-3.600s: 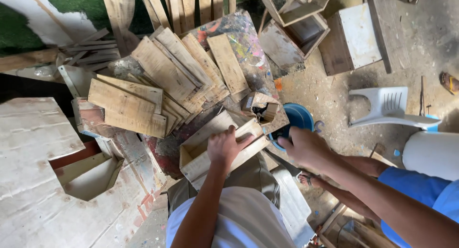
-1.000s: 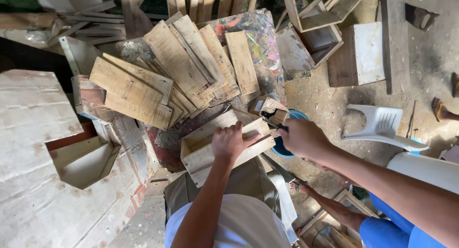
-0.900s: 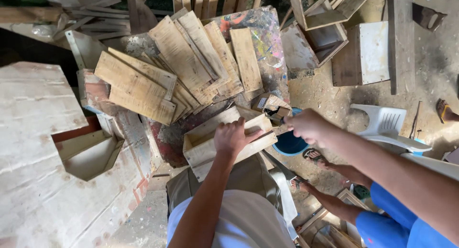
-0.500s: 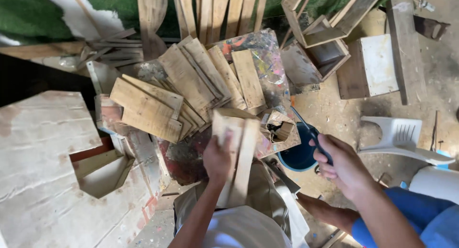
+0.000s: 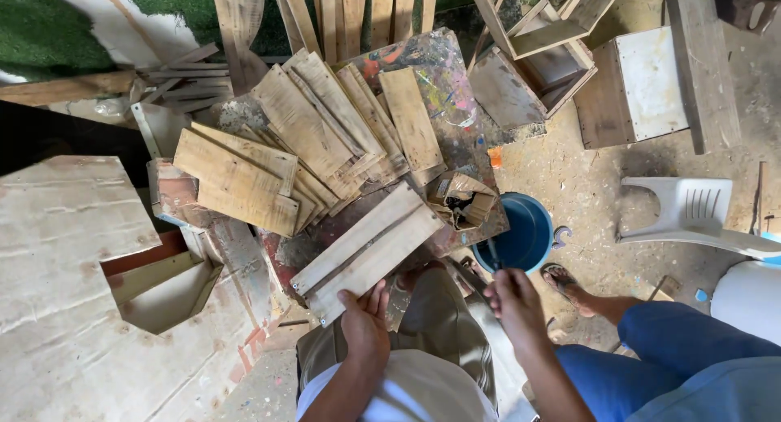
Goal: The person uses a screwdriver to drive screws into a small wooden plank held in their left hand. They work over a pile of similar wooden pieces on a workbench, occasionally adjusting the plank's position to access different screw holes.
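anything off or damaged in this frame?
Yes. The white plastic chair lies tipped on its side on the dirt floor at right. The small cardboard box on the paint-splattered table is torn and crumpled open. The plank stacks are fanned at uneven angles.

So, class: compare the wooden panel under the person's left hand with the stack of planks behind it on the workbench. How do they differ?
The wooden panel is boards joined edge to edge into one piece; the stack of planks is loose, fanned and overlapping. The left hand grips the panel's near end; nothing touches the stack. The panel lies nearest the person, the stack farther back. Both are pale, unpainted wood.
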